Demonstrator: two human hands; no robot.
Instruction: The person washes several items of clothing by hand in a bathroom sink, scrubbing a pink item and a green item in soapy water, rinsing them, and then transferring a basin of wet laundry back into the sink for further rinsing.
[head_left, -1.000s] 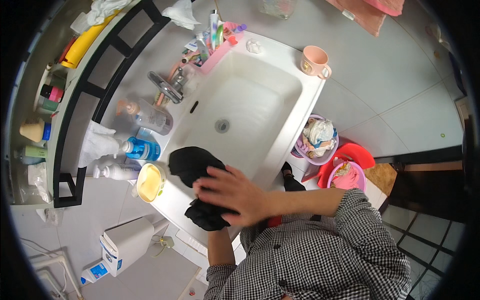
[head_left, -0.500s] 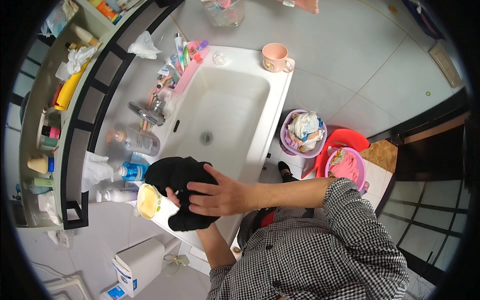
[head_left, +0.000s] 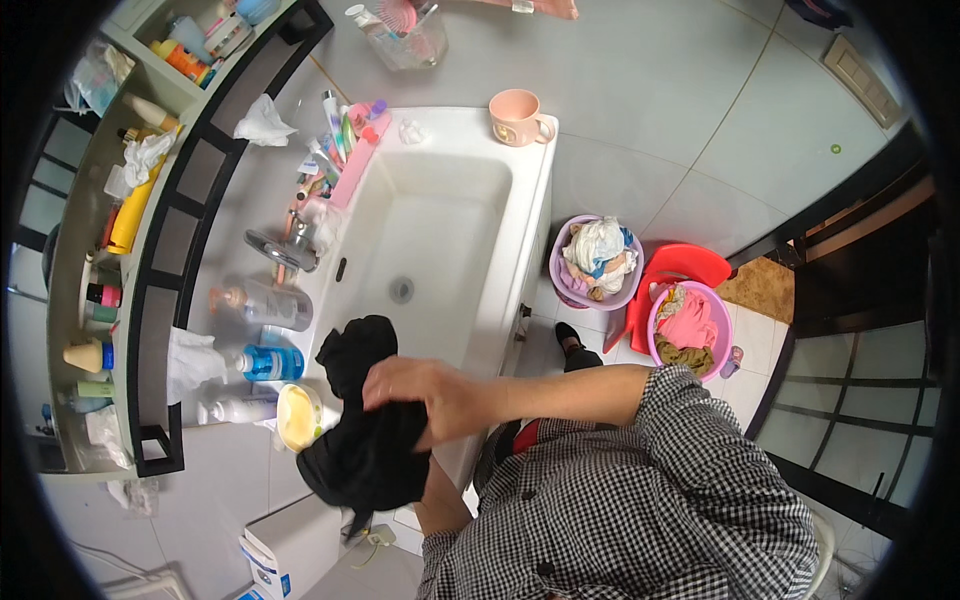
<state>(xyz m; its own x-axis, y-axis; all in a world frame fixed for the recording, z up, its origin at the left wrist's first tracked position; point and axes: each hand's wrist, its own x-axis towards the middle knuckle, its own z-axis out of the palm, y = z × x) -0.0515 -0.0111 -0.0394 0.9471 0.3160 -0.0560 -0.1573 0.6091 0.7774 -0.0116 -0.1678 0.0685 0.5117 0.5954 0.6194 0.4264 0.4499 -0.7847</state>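
A dark black piece of cloth, probably a garment (head_left: 370, 455), hangs bunched over the near left corner of the white sink (head_left: 532, 215). My right hand (head_left: 435, 395) lies across its upper part with the fingers bent into the fabric, slightly smeared by motion. From below, my left forearm (head_left: 443, 500) runs up behind the cloth, and the left hand itself is hidden by it. Close beside the cloth on the sink's rim stands an open tub with pale yellow contents (head_left: 298, 418).
Left of the basin are a blue bottle (head_left: 272, 363), a clear pump bottle (head_left: 262, 303), the faucet (head_left: 285, 250) and a pink toiletry holder (head_left: 358, 165). A pink mug (head_left: 518, 118) stands on the far corner. Two laundry basins (head_left: 553, 265) (head_left: 725, 340) and a red chair (head_left: 690, 262) are at right.
The cloth has shifted down and opened out, with its lower part now hanging lower. My right hand has changed its hold, and the left fingers that showed have gone behind the cloth.
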